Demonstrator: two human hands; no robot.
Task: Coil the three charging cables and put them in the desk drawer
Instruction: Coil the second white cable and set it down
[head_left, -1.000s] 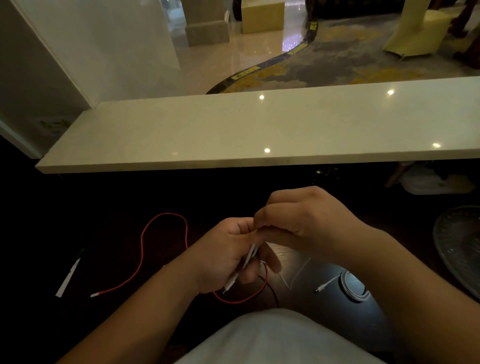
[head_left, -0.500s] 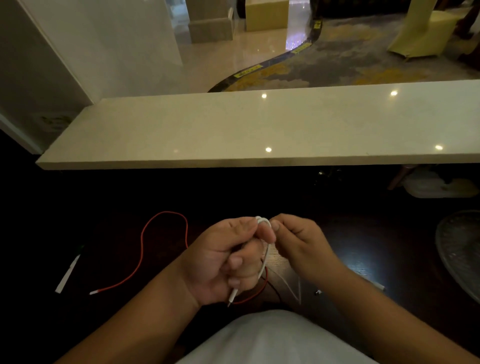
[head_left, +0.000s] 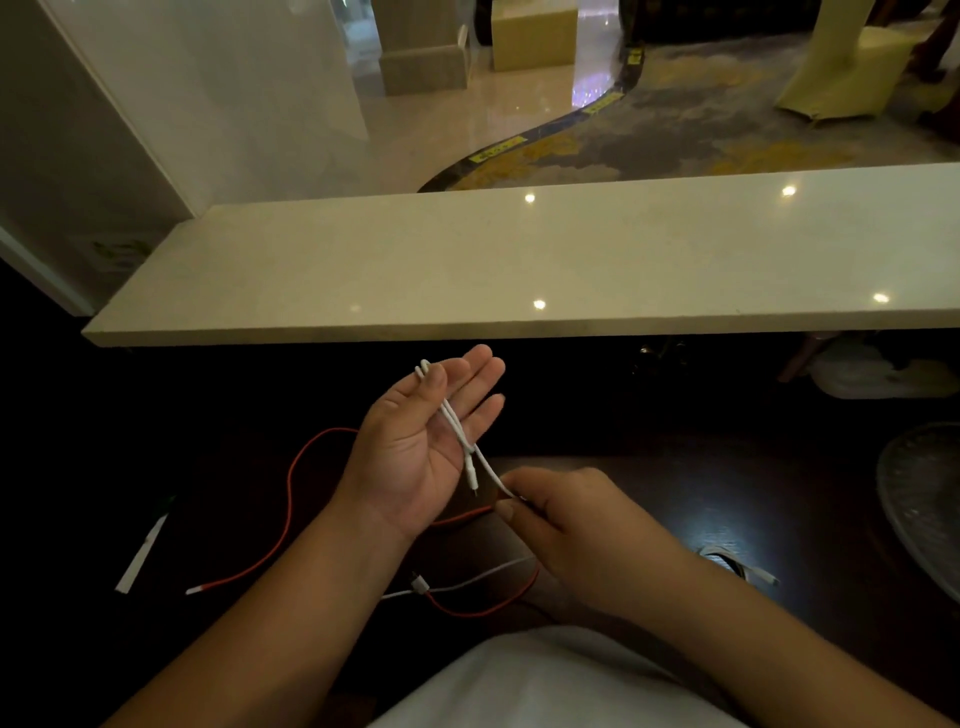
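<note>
— Three cables to coil, so where do we stand? Start with the big things.

— We sit at a dark wooden tabletop (head_left: 753, 499) under a pale stone ledge (head_left: 519, 260). Across it trails the long loose red charging cable (head_left: 291, 483), uncoiled. At our right lies a white cable wound in a flat coil (head_left: 727, 564), which we judge finished.

— And the one in hand?

— Our left hand (head_left: 415, 447) is palm up, fingers spread, with the thin white charging cable (head_left: 457, 426) folded in loops across it; its thumb pins the bend near the fingertips. Our right hand (head_left: 582, 525) has its grip pinched shut on that cable's running part, just below the dangling plug.

— So the step?

— Winding the second cable, we think. Next we should carry the slack around the left fingers, keeping the loops even. No drawer is visible.
</note>
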